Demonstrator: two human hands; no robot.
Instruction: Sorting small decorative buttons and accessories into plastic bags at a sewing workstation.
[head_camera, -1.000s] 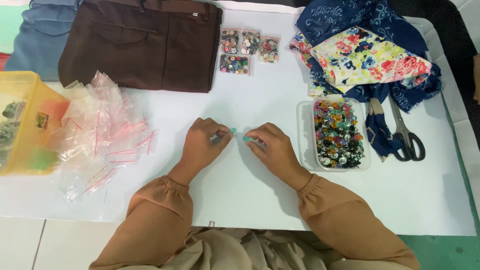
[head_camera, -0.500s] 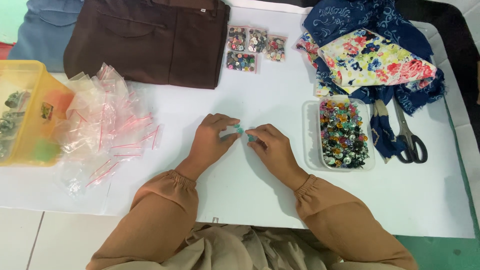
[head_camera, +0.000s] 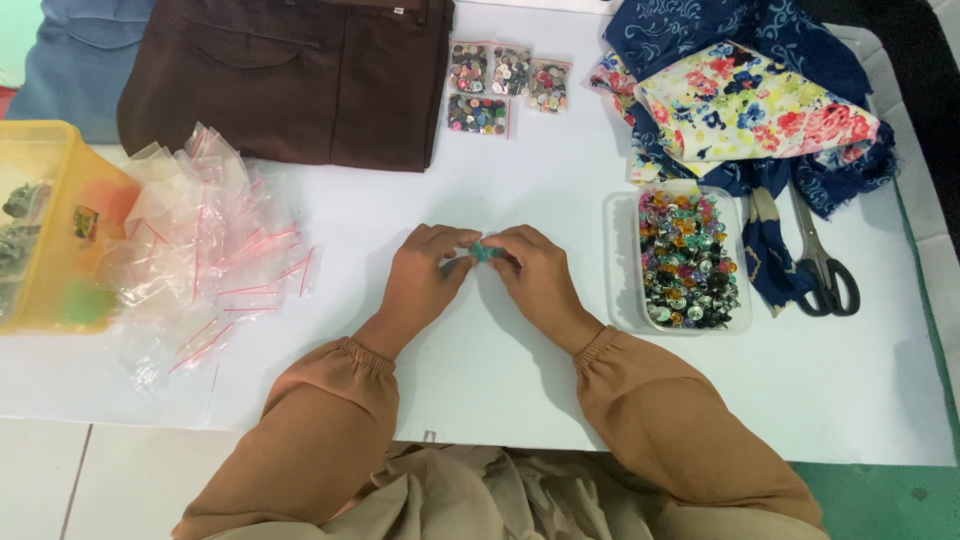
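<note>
My left hand (head_camera: 425, 275) and my right hand (head_camera: 535, 275) meet at the middle of the white table (head_camera: 520, 380). Between the fingertips of both hands sits a small teal button piece (head_camera: 487, 252), partly hidden by the fingers. Both hands pinch it together. A clear plastic tray (head_camera: 622, 262) full of several colourful buttons lies just to the right of my right hand.
A heap of small clear zip bags (head_camera: 205, 250) lies left, beside a yellow plastic box (head_camera: 45, 225). Brown trousers (head_camera: 290, 75) and three filled button bags (head_camera: 505, 80) lie at the back. Floral and blue fabrics (head_camera: 750, 100) and scissors (head_camera: 825, 265) lie right.
My hands have drawn closer together, and the teal piece is now tighter between the fingertips. The camera view has shifted slightly; nothing else on the table has moved.
</note>
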